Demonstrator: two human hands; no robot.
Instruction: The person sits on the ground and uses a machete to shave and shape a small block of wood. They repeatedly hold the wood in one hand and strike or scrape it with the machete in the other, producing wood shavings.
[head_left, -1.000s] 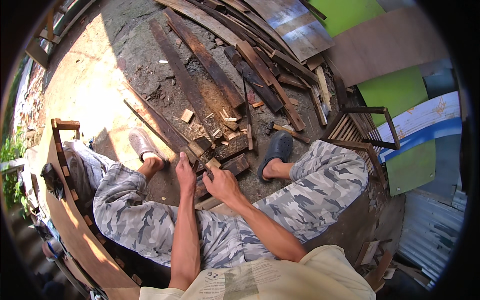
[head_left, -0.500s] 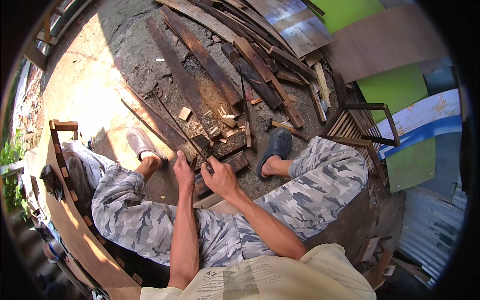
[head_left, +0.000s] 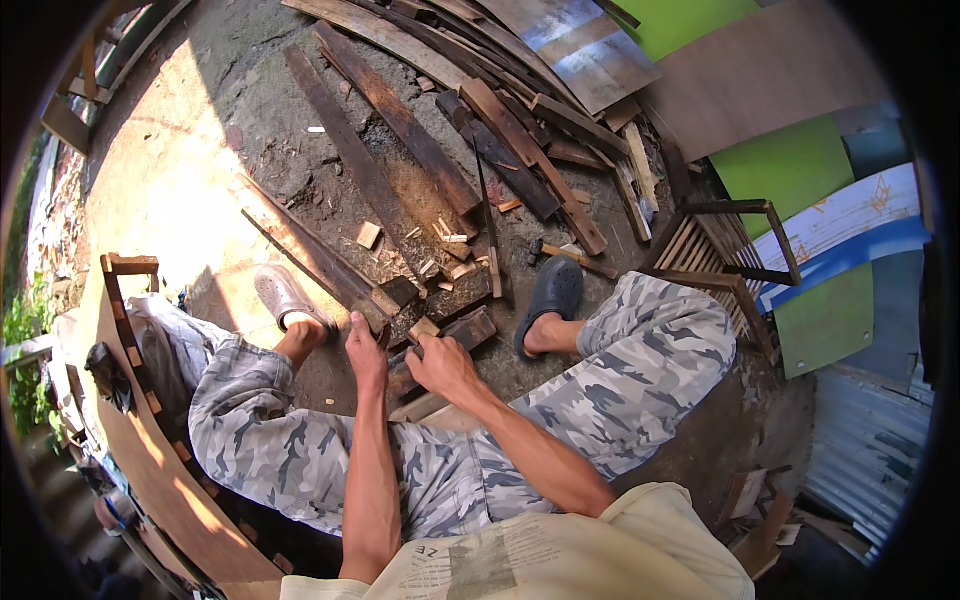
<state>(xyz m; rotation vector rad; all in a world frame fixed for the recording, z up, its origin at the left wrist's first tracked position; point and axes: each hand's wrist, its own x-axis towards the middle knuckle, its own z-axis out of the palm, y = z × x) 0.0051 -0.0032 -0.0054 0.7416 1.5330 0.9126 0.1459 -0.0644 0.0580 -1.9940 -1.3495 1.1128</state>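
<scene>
My right hand [head_left: 444,366] is closed on a small, light-faced wood block [head_left: 424,328], which sticks up past the thumb and fingers. Just to its left, my left hand [head_left: 367,354] is closed with the thumb pointing up. Something dark shows at its fingers, too little of it to name. Both hands are between my knees, above a dark wood beam [head_left: 468,332] on the ground. A dark plank [head_left: 325,250] slants from the upper left toward my left hand, its pale end close to the thumb.
Wood chips [head_left: 455,240] and sawdust lie beyond the hands. A hammer [head_left: 585,260] rests by my right clog [head_left: 553,300]. Long dark boards [head_left: 400,110] and a heap of planks [head_left: 540,150] lie farther off. A slatted wooden frame [head_left: 715,250] stands at the right.
A long, thin dark strip that reached up and left from my hands no longer shows there. The small block now stands out in my right hand. Both hands have shifted only slightly.
</scene>
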